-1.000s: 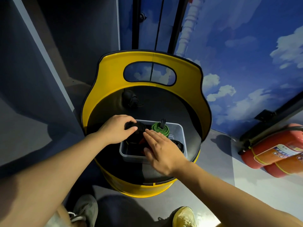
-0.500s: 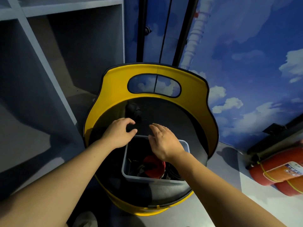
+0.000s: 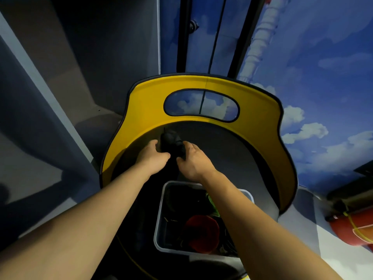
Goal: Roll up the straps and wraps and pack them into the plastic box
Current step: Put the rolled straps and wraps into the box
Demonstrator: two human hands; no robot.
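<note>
Both hands are at the black wrap (image 3: 171,143) lying at the far side of the black seat (image 3: 242,158), beyond the plastic box (image 3: 159,219); the left hand (image 3: 154,156) and right hand (image 3: 191,161) curl round its sides, gripping it. Its long axis seems to run away from the person, though it is too dark to be sure; I'd worry a loose tail unrolls on the lift, or snags the box rim, since the red roll (image 3: 201,233) and green roll (image 3: 214,205) already crowd it.

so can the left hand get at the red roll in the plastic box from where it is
Probably yes. The red roll lies uncovered in the open plastic box, nearer the person than the left hand, which is touching the black strap bundle; the right forearm crosses only the box's right side.
</note>
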